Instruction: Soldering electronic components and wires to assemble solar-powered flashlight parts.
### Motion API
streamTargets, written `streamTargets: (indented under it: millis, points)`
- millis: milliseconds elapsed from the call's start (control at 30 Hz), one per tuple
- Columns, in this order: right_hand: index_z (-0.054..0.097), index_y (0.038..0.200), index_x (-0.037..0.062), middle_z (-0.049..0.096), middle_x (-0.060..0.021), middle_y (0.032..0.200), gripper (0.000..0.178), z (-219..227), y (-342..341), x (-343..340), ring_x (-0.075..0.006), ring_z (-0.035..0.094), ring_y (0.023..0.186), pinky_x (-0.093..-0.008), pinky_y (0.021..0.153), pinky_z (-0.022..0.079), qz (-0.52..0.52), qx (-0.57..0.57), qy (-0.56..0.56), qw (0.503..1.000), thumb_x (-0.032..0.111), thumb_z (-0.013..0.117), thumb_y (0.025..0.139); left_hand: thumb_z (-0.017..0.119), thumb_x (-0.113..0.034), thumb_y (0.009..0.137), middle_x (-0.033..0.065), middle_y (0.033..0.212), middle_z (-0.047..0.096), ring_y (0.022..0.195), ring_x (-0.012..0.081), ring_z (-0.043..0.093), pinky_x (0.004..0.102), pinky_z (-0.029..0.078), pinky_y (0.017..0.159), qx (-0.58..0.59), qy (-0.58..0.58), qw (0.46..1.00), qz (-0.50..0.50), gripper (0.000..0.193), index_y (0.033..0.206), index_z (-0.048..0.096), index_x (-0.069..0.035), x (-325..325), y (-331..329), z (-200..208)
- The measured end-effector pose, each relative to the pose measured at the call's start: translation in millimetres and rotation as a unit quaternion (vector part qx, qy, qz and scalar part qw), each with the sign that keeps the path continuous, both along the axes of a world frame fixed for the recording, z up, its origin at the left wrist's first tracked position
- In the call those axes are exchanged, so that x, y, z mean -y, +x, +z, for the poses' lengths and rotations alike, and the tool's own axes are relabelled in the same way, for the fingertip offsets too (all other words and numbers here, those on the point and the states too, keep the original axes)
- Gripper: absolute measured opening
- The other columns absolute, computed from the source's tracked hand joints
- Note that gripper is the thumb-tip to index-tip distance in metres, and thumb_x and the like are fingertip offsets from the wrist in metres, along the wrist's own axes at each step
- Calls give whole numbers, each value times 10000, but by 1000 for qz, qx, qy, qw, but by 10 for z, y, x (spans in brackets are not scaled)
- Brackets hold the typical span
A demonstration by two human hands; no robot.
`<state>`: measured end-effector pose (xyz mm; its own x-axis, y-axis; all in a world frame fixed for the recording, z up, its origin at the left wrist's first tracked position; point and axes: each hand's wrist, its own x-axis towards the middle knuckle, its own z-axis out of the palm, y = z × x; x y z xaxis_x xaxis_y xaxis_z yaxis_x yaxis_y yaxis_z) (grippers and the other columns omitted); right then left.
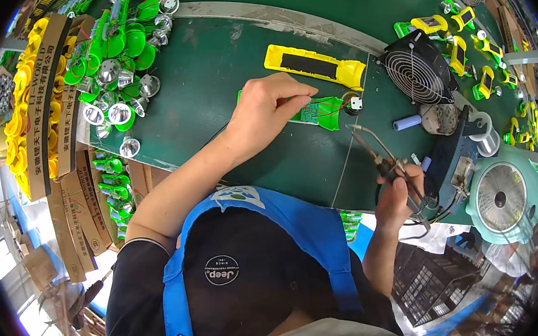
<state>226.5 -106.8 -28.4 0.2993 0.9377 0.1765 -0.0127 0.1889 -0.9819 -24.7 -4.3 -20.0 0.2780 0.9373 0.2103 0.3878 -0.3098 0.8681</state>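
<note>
Green shell (pixel 325 113) lies mid-bench, my left hand (pixel 264 108) pinching its wires. Right hand (pixel 397 189) grips the iron (pixel 378 153), tip just short of it. I judge soldering barely begun; yellow cover (pixel 315 66) waits unfitted.

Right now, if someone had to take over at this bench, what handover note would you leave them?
Left hand: pinching fine wires over the green circuit board on the green plastic shell, pressing down on the dark green mat.
Right hand: gripping the soldering iron, tip raised, apart from the board.
Yellow housing with black panel lies just behind the board; blue cylindrical cell by the black fan.
Done: wires lead from the board to a small white part.
Left: I cannot tell which joints are soldered.
</note>
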Motion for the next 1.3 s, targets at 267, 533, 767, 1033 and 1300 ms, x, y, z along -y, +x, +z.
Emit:
streamTargets:
  millis: [267, 533, 767, 1033, 1300]
  points:
    - [532, 903, 32, 594, -77, 770, 299, 751, 262, -82, -193, 560, 662, -434, 912, 381, -2, 352, 149, 924, 274, 685, 817, 662, -11, 755, 53, 765, 608, 582, 159, 536, 307, 461, 545, -22, -55, 998, -1, 97, 825, 597, -29, -16, -56, 28]
    - [541, 972, -34, 612, -103, 864, 300, -231, -247, -189, -181, 649, 706, -306, 696, 554, 42, -38, -79, 995, 193, 690, 845, 622, 57, 697, 94, 869, 514, 763, 289, 562, 381, 474, 628, -203, 123, 971, -23, 171, 785, 499, -22, 54, 33, 0]
    - [547, 972, -36, 610, -97, 874, 237, -118, -234, -246, -182, 653, 727, -312, 716, 564, 78, -13, -142, 987, 118, 674, 844, 610, 54, 695, 109, 857, 509, 757, 305, 558, 388, 472, 631, -209, 97, 973, -17, 157, 778, 494, -12, 27, 64, 53]
    - [542, 944, -29, 581, -79, 840, 193, -95, -232, -267, -154, 618, 711, -272, 691, 515, 103, 59, -101, 988, 61, 659, 820, 609, 54, 692, 114, 827, 500, 754, 303, 558, 388, 479, 630, -213, 87, 973, -22, 155, 777, 497, -10, 13, 64, 58]
    - [531, 982, -23, 611, -112, 872, 283, -169, -175, -248, -175, 632, 738, -289, 741, 503, 99, 0, -67, 993, 153, 700, 838, 613, 49, 690, 109, 825, 499, 757, 292, 564, 382, 491, 632, -227, 91, 969, -23, 157, 780, 499, -11, 0, 73, 56]
